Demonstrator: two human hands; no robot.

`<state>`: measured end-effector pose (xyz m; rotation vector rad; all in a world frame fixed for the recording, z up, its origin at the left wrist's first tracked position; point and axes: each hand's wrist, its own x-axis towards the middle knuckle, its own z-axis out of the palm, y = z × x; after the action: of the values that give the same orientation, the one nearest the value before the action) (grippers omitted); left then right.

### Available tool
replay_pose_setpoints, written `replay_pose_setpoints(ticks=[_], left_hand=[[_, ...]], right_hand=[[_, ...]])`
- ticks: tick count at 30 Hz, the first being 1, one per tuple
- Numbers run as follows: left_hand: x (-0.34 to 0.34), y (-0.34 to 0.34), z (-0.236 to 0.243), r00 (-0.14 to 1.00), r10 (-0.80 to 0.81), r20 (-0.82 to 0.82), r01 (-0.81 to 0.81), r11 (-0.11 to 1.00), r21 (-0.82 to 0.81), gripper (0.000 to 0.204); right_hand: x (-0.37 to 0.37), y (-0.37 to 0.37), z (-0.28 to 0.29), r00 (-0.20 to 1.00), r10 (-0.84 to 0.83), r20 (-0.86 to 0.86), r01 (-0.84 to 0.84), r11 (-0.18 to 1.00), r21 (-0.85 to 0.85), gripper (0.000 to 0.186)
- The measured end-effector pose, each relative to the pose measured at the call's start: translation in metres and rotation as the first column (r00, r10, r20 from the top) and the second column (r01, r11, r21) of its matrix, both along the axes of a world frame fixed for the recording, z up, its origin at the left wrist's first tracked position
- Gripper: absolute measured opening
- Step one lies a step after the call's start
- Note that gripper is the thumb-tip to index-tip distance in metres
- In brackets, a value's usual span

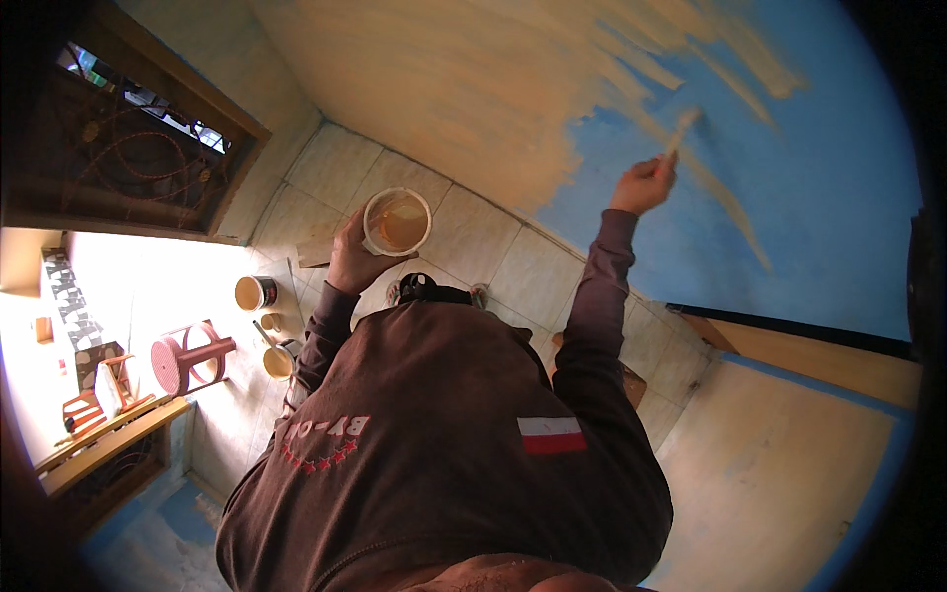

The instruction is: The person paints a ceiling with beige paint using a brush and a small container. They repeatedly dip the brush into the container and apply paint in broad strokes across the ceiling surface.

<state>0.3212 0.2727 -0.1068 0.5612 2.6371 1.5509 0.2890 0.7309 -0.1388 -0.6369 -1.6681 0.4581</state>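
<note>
My left hand [357, 259] is wrapped round a white tub [428, 229] with tan paint [400, 225] inside, held out over the tiled floor. Up on the right, my right hand [643, 185] grips a paintbrush [683, 133] by its handle. The brush head looks slightly blurred and lies at or close to the blue part of the wall [809, 217]; contact is hard to make out. A long tan streak [725, 202] runs down past the brush. Farther left the wall carries a broad tan coat [473, 109] with ragged edges.
Left on the floor stand two paint containers [258, 293], a small cup [270, 323] and a pink plastic stool [170, 365]. A wooden-framed opening with curled metalwork [148, 163] is at the upper left. A dark ledge [789, 331] edges the blue wall at right. Pale tiles [483, 237] cover the floor.
</note>
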Motion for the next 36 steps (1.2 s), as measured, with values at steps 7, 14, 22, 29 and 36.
replay_pose_setpoints(ticks=[7, 14, 22, 29, 36], left_hand=[[0.001, -0.005, -0.003, 1.0, 0.022, 0.007, -0.021, 0.999, -0.027, 0.089], [0.005, -0.011, -0.014, 0.994, 0.093, 0.065, -0.092, 0.996, -0.011, 0.088], [0.002, -0.008, -0.007, 0.998, 0.036, 0.047, -0.036, 0.999, -0.008, 0.088], [0.0, -0.006, -0.009, 1.0, 0.021, 0.008, -0.021, 1.0, 0.022, 0.087], [0.003, -0.011, -0.009, 0.997, 0.073, -0.002, -0.073, 0.996, -0.053, 0.088]], right_hand=[[-0.006, 0.042, 0.008, 0.889, 0.451, 0.082, -0.428, 0.88, -0.205, 0.028], [0.104, 0.152, 0.037, 0.974, 0.08, 0.213, -0.066, 0.995, -0.074, 0.029], [0.093, 0.15, 0.01, 0.933, -0.349, 0.082, 0.334, 0.93, 0.154, 0.031], [-0.009, 0.002, 0.023, 0.991, 0.086, 0.102, -0.093, 0.994, 0.058, 0.029], [-0.01, 0.066, 0.038, 0.903, 0.362, 0.231, -0.349, 0.932, -0.097, 0.026]])
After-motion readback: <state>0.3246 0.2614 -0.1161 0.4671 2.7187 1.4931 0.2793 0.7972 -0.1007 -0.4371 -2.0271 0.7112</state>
